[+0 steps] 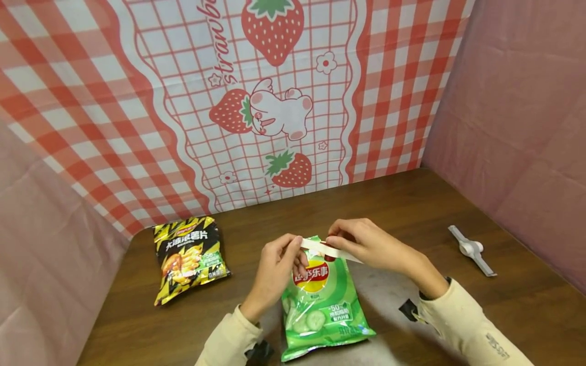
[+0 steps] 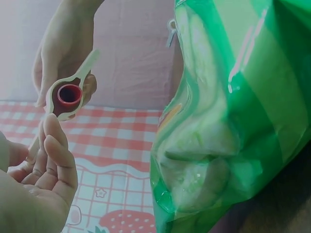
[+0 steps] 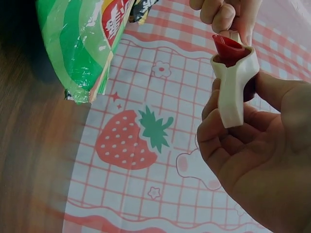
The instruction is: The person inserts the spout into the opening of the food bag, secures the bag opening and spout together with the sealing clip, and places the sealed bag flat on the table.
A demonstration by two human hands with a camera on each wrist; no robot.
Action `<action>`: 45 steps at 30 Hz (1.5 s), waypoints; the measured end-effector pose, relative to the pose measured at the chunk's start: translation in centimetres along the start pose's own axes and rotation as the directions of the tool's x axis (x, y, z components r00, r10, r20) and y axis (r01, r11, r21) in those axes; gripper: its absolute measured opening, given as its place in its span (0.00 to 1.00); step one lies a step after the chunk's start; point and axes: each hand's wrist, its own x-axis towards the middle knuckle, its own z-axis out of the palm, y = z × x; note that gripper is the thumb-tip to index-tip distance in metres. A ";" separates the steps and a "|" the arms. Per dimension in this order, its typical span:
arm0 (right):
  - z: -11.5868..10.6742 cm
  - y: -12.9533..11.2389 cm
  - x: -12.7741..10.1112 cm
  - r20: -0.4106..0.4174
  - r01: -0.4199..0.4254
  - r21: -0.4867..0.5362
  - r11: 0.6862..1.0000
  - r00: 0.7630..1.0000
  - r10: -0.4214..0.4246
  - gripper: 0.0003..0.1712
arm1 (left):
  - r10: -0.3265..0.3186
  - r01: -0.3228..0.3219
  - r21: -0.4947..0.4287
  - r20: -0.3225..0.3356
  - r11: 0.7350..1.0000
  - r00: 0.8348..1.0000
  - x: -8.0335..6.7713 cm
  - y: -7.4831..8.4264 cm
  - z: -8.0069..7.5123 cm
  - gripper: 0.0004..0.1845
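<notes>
On the brown table [image 1: 412,203], both hands pinch a white clip [image 1: 330,250] over the green bag [image 1: 320,305]; wrist views reveal its red spout [image 2: 69,94].

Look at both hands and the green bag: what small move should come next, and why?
Probably lower the white clip onto the green chip bag's top edge. Both the left hand and the right hand pinch the clip just above the bag's top, and the wrist views show it not yet around the bag.

A white bag clip [image 1: 330,250] with a red spout is held across the top of a green crisp bag [image 1: 320,300] lying flat.
</notes>
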 end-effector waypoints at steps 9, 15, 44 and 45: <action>1.1 -0.4 0.1 0.023 -0.101 0.108 0.989 0.995 0.100 0.10 | -0.001 0.000 -0.018 -0.037 1.000 0.999 0.1 0.0 -0.3 0.18; 1.2 -0.6 0.0 -0.018 -0.088 0.094 0.992 0.996 0.090 0.08 | 0.007 -0.007 0.000 -0.012 1.000 1.000 0.0 0.1 -0.5 0.18; 0.3 -0.4 -0.3 0.091 -0.092 0.197 0.976 0.993 0.075 0.10 | -0.030 0.040 -0.205 0.050 0.978 0.998 0.2 0.3 -0.9 0.20; 0.2 -0.4 -0.2 0.093 -0.087 0.199 0.976 0.993 0.069 0.10 | -0.034 0.043 -0.203 0.047 0.978 0.998 0.2 0.3 -1.0 0.20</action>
